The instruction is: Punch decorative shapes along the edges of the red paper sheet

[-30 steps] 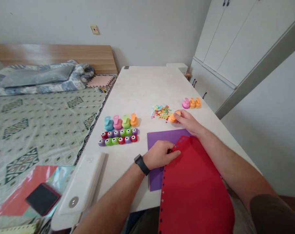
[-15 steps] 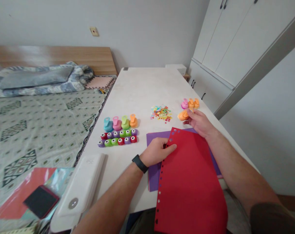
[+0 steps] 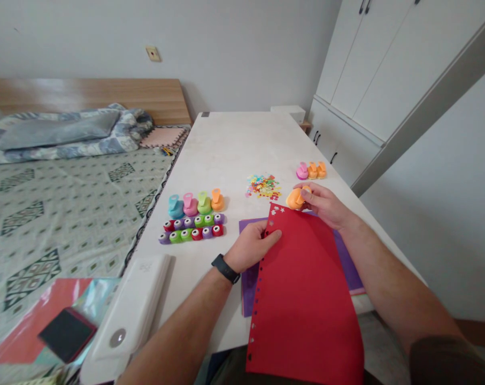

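My right hand [image 3: 324, 205] is shut on an orange craft punch [image 3: 295, 198], which it holds just above the top corner of a red paper sheet [image 3: 306, 299]. That sheet has a column of small punched shapes down its left edge and tiny stars near the corner. My left hand [image 3: 251, 246], with a black watch [image 3: 225, 268] on the wrist, grips the sheet's left edge. Below the red sheet lies a purple paper sheet [image 3: 249, 283], mostly hidden. Colourful paper confetti [image 3: 263, 186] lies on the table just beyond the punch.
On the white table [image 3: 234, 149] stand several larger craft punches [image 3: 194, 203], rows of small punches [image 3: 191, 231] and a group of further punches [image 3: 311, 170]. A white box [image 3: 132, 305] sits at the near left edge. A bed lies left, cupboards right.
My right hand has lifted the orange punch and moved it left, toward the red sheet. The red sheet has risen and shifted left, its top corner now reaching above the purple sheet.
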`<state>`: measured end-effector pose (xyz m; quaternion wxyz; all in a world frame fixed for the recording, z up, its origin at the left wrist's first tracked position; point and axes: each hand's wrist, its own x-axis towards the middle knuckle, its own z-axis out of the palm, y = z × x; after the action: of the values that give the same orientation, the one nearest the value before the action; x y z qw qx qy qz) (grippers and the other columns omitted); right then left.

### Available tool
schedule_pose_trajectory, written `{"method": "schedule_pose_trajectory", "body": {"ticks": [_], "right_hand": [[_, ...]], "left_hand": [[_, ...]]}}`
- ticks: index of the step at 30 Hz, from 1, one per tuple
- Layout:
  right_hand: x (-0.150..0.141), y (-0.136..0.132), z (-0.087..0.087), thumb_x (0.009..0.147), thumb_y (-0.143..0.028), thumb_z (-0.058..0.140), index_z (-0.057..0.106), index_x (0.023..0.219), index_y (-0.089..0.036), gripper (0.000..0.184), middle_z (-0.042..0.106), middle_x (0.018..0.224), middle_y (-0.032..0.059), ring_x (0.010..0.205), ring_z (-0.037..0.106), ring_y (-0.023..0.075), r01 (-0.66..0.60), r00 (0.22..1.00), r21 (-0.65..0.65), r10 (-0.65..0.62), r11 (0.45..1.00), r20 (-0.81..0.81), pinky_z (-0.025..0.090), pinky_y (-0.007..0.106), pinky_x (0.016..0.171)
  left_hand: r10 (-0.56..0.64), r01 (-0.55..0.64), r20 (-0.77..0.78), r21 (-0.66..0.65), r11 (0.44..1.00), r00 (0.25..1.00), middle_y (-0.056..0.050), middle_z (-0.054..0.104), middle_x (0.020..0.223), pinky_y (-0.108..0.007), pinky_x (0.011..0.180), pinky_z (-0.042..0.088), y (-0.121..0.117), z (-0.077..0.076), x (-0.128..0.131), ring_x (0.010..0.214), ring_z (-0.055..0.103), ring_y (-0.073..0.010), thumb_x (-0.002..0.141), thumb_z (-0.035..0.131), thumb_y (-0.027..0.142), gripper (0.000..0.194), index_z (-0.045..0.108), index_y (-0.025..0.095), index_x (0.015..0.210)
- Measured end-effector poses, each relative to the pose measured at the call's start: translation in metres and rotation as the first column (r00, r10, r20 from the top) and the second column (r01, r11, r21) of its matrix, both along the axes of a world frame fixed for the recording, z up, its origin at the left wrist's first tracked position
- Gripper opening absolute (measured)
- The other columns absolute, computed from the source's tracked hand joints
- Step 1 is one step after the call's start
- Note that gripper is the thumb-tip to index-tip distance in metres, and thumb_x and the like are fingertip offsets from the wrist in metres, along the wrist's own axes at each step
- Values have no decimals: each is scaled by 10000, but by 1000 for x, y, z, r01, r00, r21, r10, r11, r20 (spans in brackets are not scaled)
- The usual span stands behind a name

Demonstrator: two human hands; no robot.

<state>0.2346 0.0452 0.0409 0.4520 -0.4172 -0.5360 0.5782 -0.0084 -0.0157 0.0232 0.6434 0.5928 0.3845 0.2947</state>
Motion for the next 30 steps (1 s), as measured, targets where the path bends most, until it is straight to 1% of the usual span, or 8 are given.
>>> {"method": "schedule_pose_trajectory", "body": {"ticks": [5,10,15,18,20,23,26,30], "right_hand": [[-1,0,-1,844,-521,769,662,1156,-238,434,725,996,52,876,667,200,-9,999,21,9,1000,36,524,325,747],[-2,0,-3,826,-537,778,662,1161,-239,463,730,1001,51,871,666,200,2,998,19,-3,1000,58,523,326,749],[-1,3,-5,824,-549,773,670,1141,-252,446,726,1006,46,869,662,196,71,996,55,-73,996,48,517,322,734],[9,13,-10,822,-548,772,675,1102,-242,427,727,1013,53,868,666,193,134,988,82,-140,988,71,516,319,724],[20,22,-15,789,-531,805,661,1085,-230,446,730,1000,53,855,674,189,242,963,100,-251,965,95,514,316,713],[43,37,-24,672,-460,901,623,1068,-225,538,736,940,48,821,690,203,450,878,87,-459,889,136,528,332,696],[68,50,-30,622,-399,915,649,946,-211,460,724,870,49,790,677,217,545,805,107,-555,832,211,548,358,692],[95,67,-37,649,-374,857,676,891,-198,350,705,828,50,770,652,219,611,719,185,-637,770,278,546,359,683]], "left_hand": [[-1,2,48,-16,1000,999,-63,763,968,-284,710,575,0,1,1,831,711,-192,919,642,466,336,711,166,1056],[1,-1,22,-17,1000,1000,-69,763,959,-291,701,579,0,2,0,842,710,-205,913,641,486,359,715,162,1050],[1,-1,14,-15,1000,1000,-71,766,1007,-298,722,580,0,1,0,870,720,-216,916,640,483,366,713,168,1087],[1,-1,25,-19,1000,1000,-62,766,1005,-287,729,576,0,0,0,868,720,-205,921,639,457,332,715,174,1077],[0,0,28,-13,1000,1000,-59,766,991,-278,718,571,1,0,0,860,717,-199,923,637,446,312,719,174,1053],[5,-5,18,15,1000,1000,-57,766,951,-262,685,558,1,-1,-1,837,710,-193,920,637,444,296,726,171,994],[7,-7,17,22,1000,1000,-57,765,932,-254,669,551,1,-2,-1,810,705,-183,927,629,435,286,725,170,975],[6,-6,30,8,1000,1000,-67,769,957,-267,676,562,1,-3,0,811,713,-193,925,630,441,293,722,169,984]]}}
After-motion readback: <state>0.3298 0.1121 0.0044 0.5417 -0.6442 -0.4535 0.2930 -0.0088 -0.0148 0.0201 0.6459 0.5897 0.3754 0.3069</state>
